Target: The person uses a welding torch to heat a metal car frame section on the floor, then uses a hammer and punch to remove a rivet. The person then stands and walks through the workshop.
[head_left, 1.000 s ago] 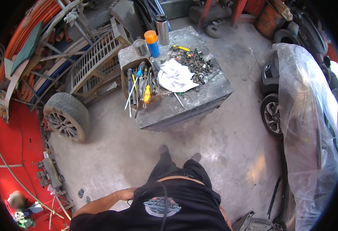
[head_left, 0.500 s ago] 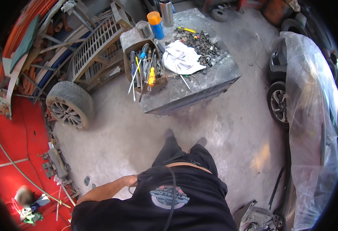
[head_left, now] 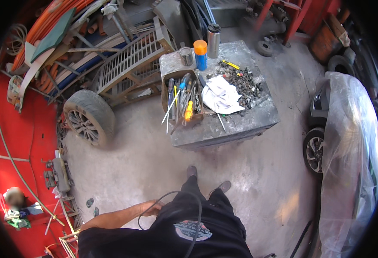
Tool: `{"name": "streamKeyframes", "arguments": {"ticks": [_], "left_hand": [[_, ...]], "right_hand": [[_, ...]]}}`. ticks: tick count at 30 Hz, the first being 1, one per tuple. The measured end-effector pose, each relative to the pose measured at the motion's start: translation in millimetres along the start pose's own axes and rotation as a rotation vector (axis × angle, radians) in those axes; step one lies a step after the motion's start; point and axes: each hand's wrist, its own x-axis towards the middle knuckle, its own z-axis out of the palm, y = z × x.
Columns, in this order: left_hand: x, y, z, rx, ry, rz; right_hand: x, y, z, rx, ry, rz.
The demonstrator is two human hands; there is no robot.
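My left hand [head_left: 155, 208] rests against the dark clothing at my left hip, its arm bent. The fingers are mostly hidden, so whether they hold anything does not show. A thin dark cable [head_left: 199, 211] hangs down my front and loops past that hand. My right hand is out of view. Ahead stands a worn metal-topped table [head_left: 240, 124]. On it are an open box [head_left: 165, 88] of screwdrivers and other tools, a crumpled white cloth [head_left: 221, 95], a pile of small dark fasteners [head_left: 247, 84] and a yellow cutter [head_left: 230, 64].
A blue can with an orange cap [head_left: 200, 56], a tin [head_left: 185, 56] and a steel flask [head_left: 213, 41] stand at the table's back. Left lie a tyred wheel [head_left: 88, 118] and a slatted metal frame [head_left: 129, 58]. A plastic-covered car [head_left: 348, 142] lines the right.
My view has tilted up and shifted left, so the table sits lower and further right. The cable now arches out in a wider loop by my left hand.
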Motion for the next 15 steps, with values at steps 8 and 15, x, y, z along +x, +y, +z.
{"name": "streamKeyframes", "arguments": {"ticks": [8, 15], "left_hand": [[26, 51, 55, 0.2, -0.029, -0.031], [59, 49, 112, 0.112, 0.014, 0.184]], "right_hand": [[20, -35, -16, -0.011, -0.095, -0.154], [65, -70, -37, 0.319, -0.229, -0.03]]}}
